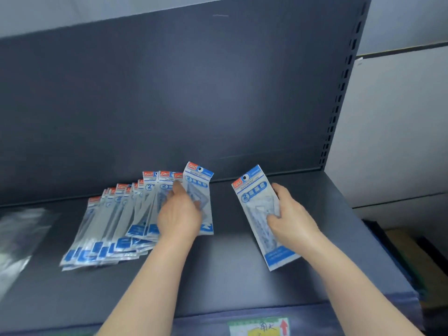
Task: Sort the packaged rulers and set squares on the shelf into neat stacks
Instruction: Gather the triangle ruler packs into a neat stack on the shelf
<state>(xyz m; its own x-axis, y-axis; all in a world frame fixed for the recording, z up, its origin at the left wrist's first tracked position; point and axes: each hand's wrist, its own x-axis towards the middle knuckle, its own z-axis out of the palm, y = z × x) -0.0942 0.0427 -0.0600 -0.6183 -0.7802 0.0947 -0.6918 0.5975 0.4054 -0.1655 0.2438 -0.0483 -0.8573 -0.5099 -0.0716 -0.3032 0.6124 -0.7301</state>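
The right hand [288, 214] grips a clear plastic packet [257, 209] with a white-and-blue header and a set square inside. The thumb lies across its face and the fingers curl round its right edge, holding it over the dark grey metal shelf [218, 267], well apart from the rest. Its long axis runs from near-right to far-left, header away from the person. The left hand [179, 214] lies on the right end of a fanned spread of like packets [109, 226] and seems to pinch the rightmost packet [200, 187], which stands a little clear of the fan with its header farthest back; blur leaves that hold uncertain. The fan lies to the left of both hands, its packets overlapping, with their long axes roughly front to back. The left hand is therefore the nearer to it, and the right hand's packet would have to travel leftward to join a stack there. Whether each fanned packet holds a ruler or a set square is hard to make out. A crumpled clear plastic bag [17, 238] at the far left is blurred, and a green-and-yellow shelf label [259, 327] is cut off at the bottom edge.
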